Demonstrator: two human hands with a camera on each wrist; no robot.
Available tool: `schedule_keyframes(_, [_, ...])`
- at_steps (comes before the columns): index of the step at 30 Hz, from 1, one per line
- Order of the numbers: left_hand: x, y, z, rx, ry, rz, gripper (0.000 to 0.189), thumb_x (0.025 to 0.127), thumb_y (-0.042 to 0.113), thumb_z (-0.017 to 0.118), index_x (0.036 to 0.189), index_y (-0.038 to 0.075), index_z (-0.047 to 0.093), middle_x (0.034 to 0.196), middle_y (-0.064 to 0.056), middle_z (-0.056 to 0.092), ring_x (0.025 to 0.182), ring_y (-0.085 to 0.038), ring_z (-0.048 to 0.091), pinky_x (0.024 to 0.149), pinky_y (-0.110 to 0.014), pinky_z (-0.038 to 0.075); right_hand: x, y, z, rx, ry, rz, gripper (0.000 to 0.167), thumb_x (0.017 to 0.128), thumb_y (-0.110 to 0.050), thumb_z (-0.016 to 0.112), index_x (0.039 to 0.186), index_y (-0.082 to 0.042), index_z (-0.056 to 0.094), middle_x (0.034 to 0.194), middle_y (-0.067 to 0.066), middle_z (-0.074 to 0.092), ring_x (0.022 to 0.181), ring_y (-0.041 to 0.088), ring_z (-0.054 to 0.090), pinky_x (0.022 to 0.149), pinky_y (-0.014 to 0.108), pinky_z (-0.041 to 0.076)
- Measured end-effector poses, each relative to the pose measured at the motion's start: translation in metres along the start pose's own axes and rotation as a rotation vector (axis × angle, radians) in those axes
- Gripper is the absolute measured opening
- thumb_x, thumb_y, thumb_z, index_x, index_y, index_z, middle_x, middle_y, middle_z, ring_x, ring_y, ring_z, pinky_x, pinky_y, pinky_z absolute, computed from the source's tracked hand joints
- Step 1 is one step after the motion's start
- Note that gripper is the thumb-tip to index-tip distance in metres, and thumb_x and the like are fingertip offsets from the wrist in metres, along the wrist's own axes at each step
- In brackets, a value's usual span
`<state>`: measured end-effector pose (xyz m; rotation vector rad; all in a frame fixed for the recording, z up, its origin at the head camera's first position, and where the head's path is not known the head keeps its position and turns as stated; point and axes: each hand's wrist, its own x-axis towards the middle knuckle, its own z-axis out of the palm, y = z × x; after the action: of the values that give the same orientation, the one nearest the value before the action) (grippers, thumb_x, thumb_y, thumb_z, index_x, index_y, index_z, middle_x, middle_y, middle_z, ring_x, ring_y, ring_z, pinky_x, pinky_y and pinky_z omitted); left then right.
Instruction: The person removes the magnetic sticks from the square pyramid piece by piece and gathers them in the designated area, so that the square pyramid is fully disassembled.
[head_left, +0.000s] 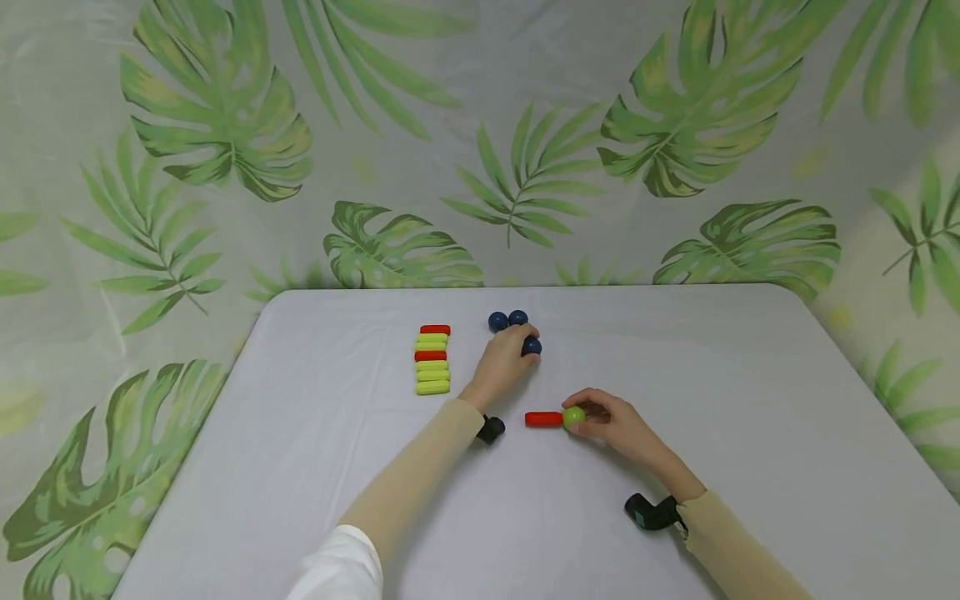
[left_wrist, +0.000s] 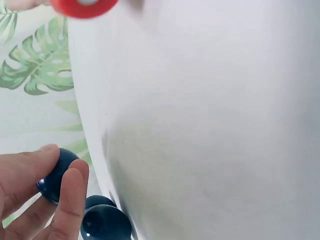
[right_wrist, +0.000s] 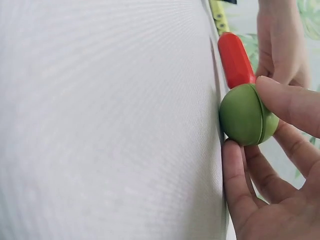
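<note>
My left hand (head_left: 501, 362) holds a dark blue ball (head_left: 532, 346) between thumb and fingertips; the left wrist view shows the grip on the ball (left_wrist: 54, 180) closely. Two more dark blue balls (head_left: 498, 322) sit side by side just beyond that hand. Nearer to me, my right hand (head_left: 621, 427) pinches a green ball (head_left: 573, 417) at the right end of a red faceted stick (head_left: 543, 419). In the right wrist view a thin seam runs round the green ball (right_wrist: 241, 115), and the red stick (right_wrist: 235, 60) meets its far side.
Left of my left forearm, several yellow-green sticks (head_left: 432, 387) and two red sticks (head_left: 431, 356) lie stacked in a column on the white table (head_left: 300, 467). A leaf-patterned cloth (head_left: 525, 75) hangs behind the table's far edge. Both wrists wear black cameras (head_left: 651, 512).
</note>
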<state>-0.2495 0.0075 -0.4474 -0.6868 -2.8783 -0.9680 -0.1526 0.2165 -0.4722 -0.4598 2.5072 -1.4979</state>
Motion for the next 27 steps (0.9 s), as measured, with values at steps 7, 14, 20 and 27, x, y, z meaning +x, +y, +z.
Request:
schedule_keyframes(7, [0.014, -0.002, 0.007, 0.040, 0.005, -0.049, 0.030, 0.089, 0.009, 0.068, 0.118, 0.005, 0.062, 0.118, -0.012, 0.061, 0.107, -0.024, 0.059, 0.092, -0.032, 0.046, 0.000, 0.000, 0.000, 0.000, -0.007, 0.012, 0.029, 0.087, -0.016, 0.071, 0.114, -0.007, 0.064, 0.109, 0.005, 0.062, 0.100, 0.024, 0.056, 0.083, 0.032, 0.048])
schedule_keyframes(14, [0.013, -0.007, 0.004, 0.017, -0.015, -0.051, 0.034, 0.088, 0.010, 0.069, 0.121, 0.004, 0.062, 0.126, -0.011, 0.059, 0.119, -0.024, 0.053, 0.099, -0.033, 0.042, 0.000, 0.000, 0.000, -0.003, -0.005, 0.020, 0.029, 0.088, -0.015, 0.070, 0.114, -0.007, 0.064, 0.109, 0.006, 0.062, 0.100, 0.024, 0.056, 0.084, 0.032, 0.048])
schedule_keyframes(20, [-0.001, -0.013, -0.008, -0.128, 0.004, -0.047, 0.037, 0.088, 0.011, 0.070, 0.124, 0.007, 0.061, 0.130, -0.008, 0.056, 0.093, -0.016, 0.061, 0.077, -0.022, 0.050, 0.000, -0.002, 0.000, -0.011, -0.001, 0.022, 0.029, 0.087, -0.016, 0.070, 0.114, -0.008, 0.064, 0.109, 0.006, 0.062, 0.101, 0.024, 0.056, 0.084, 0.032, 0.048])
schedule_keyframes(27, [-0.029, -0.015, -0.019, -0.314, -0.183, 0.064, 0.029, 0.088, 0.010, 0.070, 0.115, 0.005, 0.063, 0.112, -0.005, 0.062, 0.073, -0.012, 0.056, 0.064, -0.021, 0.050, 0.001, -0.001, 0.001, -0.010, 0.013, 0.031, 0.028, 0.087, -0.016, 0.071, 0.113, -0.007, 0.064, 0.108, 0.006, 0.063, 0.098, 0.023, 0.056, 0.083, 0.030, 0.048])
